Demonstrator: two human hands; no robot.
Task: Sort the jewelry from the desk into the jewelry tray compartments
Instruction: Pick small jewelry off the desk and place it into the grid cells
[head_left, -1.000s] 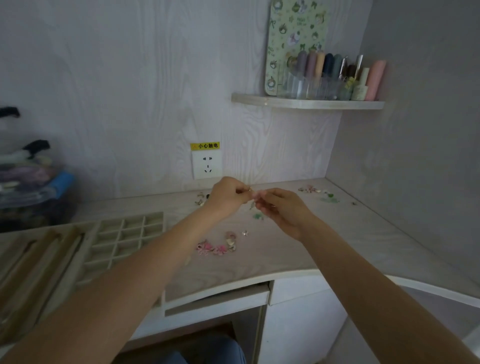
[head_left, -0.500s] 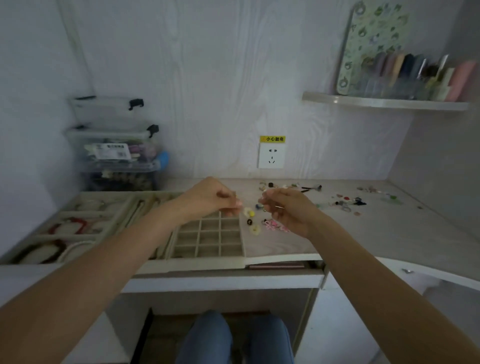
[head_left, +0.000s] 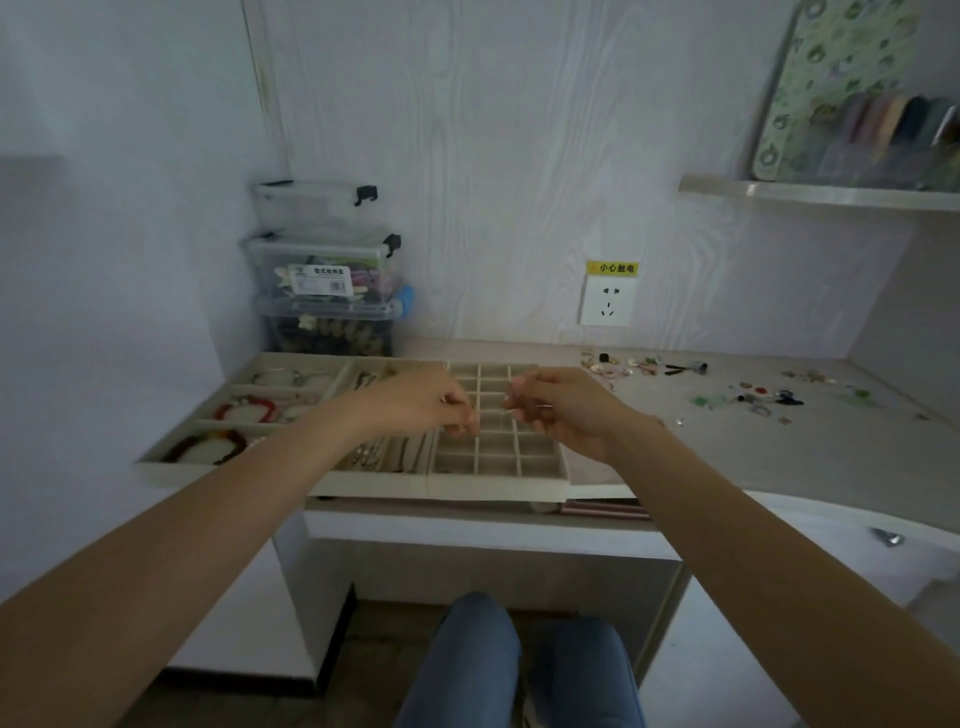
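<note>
A: Where are the hands?

B: Both hover over the small-square grid of the jewelry tray (head_left: 497, 480), which sits at the table's (head_left: 779, 467) near edge, about 7 o'clock from the wall socket (head_left: 607, 300). The left hand (head_left: 421, 402) has its fingers curled with the tips pinched together; the right hand (head_left: 561, 408) is curled likewise, its fingertips facing the left's.

A: Holding anything?

B: Something tiny may be pinched in each, but it is too small and blurred; I cannot tell.

A: And the jewelry?

B: Loose pieces (head_left: 748, 392) lie scattered on the table at 3 o'clock from the tray. Bracelets (head_left: 244, 410) fill the tray's long compartments at 9 o'clock from the grid. Stacked clear boxes (head_left: 324, 270) stand at 12 o'clock behind the tray.
</note>
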